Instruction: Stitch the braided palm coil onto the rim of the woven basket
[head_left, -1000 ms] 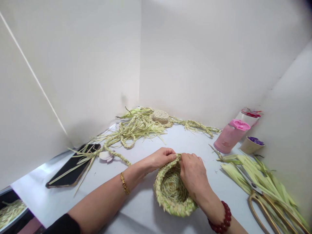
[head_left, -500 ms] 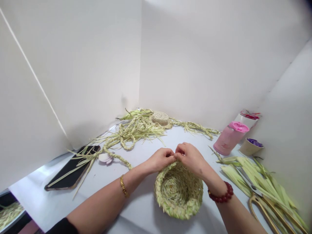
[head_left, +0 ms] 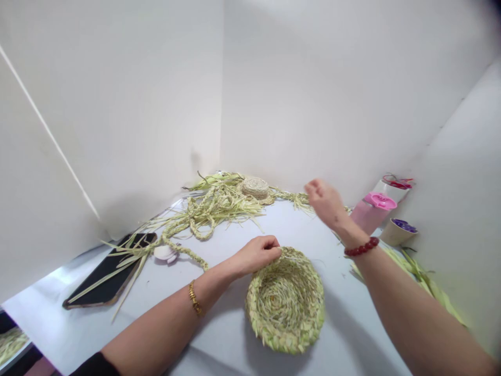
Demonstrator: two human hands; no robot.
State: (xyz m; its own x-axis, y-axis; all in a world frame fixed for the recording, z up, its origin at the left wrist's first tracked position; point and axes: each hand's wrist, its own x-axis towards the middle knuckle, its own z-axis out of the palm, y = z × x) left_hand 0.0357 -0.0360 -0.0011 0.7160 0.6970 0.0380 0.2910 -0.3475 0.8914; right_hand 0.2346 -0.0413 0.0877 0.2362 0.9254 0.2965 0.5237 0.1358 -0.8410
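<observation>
A round woven straw basket (head_left: 287, 342) rests on the table, its opening facing me and the spiral base showing inside. My left hand (head_left: 256, 255) is closed, pinching the far rim of the basket between thumb and fingers. Raised above and to the right of the basket, my right hand (head_left: 327, 204) is closed in a pinch. What it holds, if anything, is too fine to make out. A thin pale strand seems to stick out at the basket's right rim.
Braided straw (head_left: 201, 219) and loose strips lie at the back left, beside a small straw hat (head_left: 255, 188). A black phone (head_left: 105, 279) lies at left. On the right are a pink tumbler (head_left: 368, 211), a cup with purple contents (head_left: 399, 233) and husk leaves (head_left: 434, 287) partly behind my arm.
My right hand has left the basket rim and moved up and to the right. My left hand keeps its hold on the rim. The scissors are now hidden behind my right arm.
</observation>
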